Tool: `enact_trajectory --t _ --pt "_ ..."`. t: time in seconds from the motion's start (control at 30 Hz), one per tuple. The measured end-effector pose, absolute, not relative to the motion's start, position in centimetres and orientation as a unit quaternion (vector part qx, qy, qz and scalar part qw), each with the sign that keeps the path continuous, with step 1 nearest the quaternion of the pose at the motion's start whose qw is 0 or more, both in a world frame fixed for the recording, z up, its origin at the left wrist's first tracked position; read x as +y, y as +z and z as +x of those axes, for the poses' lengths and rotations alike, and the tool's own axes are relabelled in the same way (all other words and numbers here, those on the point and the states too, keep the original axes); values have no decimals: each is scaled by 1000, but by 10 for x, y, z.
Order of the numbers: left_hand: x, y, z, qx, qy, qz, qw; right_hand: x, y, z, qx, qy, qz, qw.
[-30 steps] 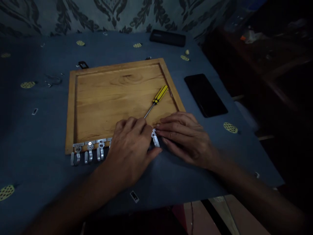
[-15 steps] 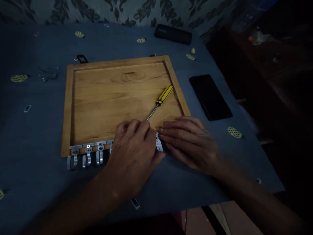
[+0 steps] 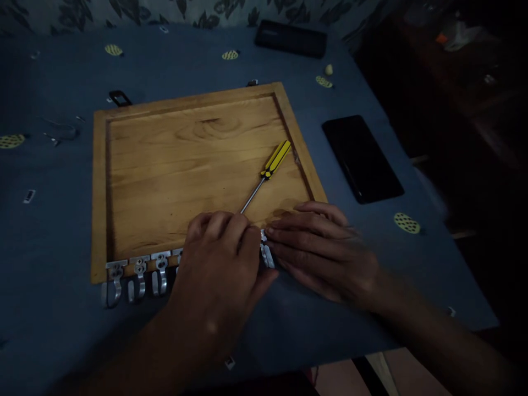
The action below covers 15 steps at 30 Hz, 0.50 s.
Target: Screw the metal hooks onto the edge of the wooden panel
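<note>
A framed wooden board [image 3: 173,165] lies flat on a blue cloth. Several silver metal hooks [image 3: 138,278] hang along its near edge. My left hand [image 3: 220,269] rests on that edge with fingers curled, covering part of the row. My right hand [image 3: 325,250] lies beside it, fingers together and pressed against one silver hook [image 3: 266,254] between the two hands. A screwdriver [image 3: 268,168] with a yellow and black handle lies loose on the board, its tip pointing at my left fingers.
A black phone [image 3: 361,157] lies right of the board. A dark flat case [image 3: 291,38] sits at the far edge. Small metal bits [image 3: 61,132] and a black clip [image 3: 119,98] lie on the blue cloth [image 3: 49,231] at left. The table's edge runs close to my right.
The view has shifted, so the board sits lower and further left in frame. Both hands stay at the same hook on the near edge.
</note>
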State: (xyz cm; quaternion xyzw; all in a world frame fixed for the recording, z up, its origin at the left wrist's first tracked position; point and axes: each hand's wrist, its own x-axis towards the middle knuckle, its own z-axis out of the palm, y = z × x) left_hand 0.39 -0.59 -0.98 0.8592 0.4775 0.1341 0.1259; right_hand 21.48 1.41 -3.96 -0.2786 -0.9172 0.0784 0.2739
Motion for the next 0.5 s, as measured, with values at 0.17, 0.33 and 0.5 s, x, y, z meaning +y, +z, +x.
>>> enact_trajectory --t 0.17,0.33,0.5 --pt "-7 -10 4 479 136 859 118 16 -43 216 -923 57 -259 279" --pt "-7 -11 2 475 143 860 118 18 -41 214 -920 54 -268 283" --pt "-7 -12 3 480 129 859 119 19 -43 214 -920 48 -259 290"
